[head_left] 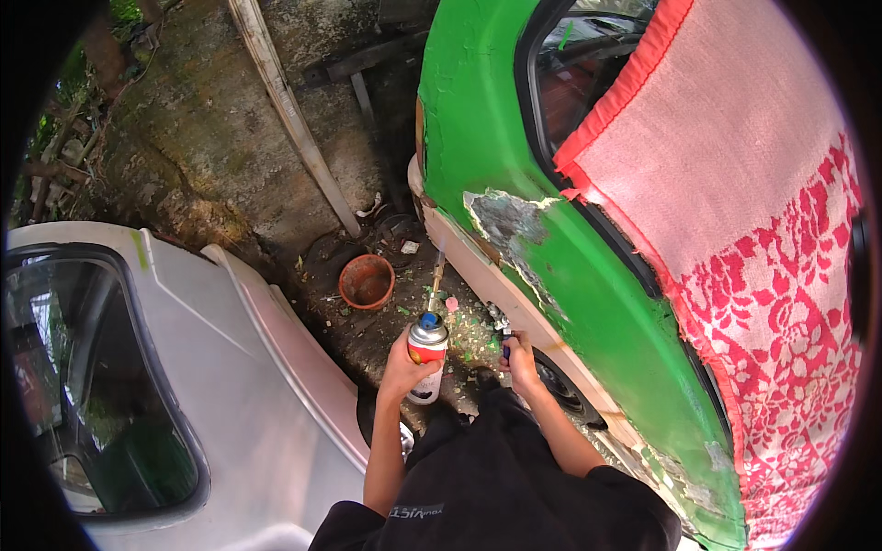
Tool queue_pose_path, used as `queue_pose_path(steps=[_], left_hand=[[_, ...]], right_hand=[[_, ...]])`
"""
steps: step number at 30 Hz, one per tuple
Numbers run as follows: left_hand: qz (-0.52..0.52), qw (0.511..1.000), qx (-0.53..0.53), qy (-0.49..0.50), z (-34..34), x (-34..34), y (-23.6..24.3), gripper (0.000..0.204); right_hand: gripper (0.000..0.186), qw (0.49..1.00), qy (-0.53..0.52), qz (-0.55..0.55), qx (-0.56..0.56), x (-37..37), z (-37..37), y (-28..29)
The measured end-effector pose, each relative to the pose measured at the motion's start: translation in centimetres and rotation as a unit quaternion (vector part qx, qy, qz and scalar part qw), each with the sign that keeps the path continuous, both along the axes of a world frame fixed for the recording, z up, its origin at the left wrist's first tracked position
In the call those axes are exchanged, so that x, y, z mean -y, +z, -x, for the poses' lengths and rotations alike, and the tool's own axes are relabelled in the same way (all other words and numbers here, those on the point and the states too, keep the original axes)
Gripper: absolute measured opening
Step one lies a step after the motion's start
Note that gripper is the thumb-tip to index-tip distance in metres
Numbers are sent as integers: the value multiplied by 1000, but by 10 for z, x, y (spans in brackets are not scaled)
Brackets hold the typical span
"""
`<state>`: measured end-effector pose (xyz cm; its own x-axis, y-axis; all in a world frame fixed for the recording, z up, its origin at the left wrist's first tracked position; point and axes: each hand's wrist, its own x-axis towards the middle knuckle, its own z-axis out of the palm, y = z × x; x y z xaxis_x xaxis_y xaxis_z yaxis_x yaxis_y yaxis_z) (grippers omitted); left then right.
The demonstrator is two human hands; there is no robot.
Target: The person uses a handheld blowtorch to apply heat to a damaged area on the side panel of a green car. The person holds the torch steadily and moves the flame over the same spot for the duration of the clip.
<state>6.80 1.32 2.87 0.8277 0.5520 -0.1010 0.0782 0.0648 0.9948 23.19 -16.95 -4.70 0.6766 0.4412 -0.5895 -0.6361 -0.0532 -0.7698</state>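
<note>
My left hand (404, 372) is wrapped round a red-and-white gas canister (424, 372) held upright, topped by a blue fitting and a brass torch nozzle (435, 283) with a faint bluish flame at its tip. My right hand (520, 363) grips a small tool with a blue handle (506, 349) and a metal end, partly hidden by my fingers. Just beyond them is a green car body (588, 367) with a peeled patch (503, 230) showing grey beneath and a pale lower band (542, 340).
A white car (220, 386) stands at the left. An orange pot (366, 283) sits among debris on the ground. A wooden post (294, 119) leans by a weathered wall (184, 138). A pink patterned cloth (735, 184) drapes over the green car.
</note>
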Motion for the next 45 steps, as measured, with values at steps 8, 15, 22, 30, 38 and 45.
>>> queue_pose_path(steps=[8,15,22,30,38,45], left_hand=[[37,999,15,27,-49,7,-2,48],[-119,988,-6,102,-81,19,1,53],[-188,953,-139,194,-87,54,9,58],[-227,906,-191,301,-50,56,-2,60],[-258,882,-213,332,-10,38,2,62],[-269,876,-220,334,3,21,14,60]], right_hand=[[28,1000,-8,-25,4,20,-11,2],[17,956,129,2,262,27,-33,44],[27,861,195,50,468,-12,-32,147],[27,807,216,49,548,-57,-1,138],[25,785,253,18,565,-93,32,119],[22,754,262,-18,602,-112,42,117]])
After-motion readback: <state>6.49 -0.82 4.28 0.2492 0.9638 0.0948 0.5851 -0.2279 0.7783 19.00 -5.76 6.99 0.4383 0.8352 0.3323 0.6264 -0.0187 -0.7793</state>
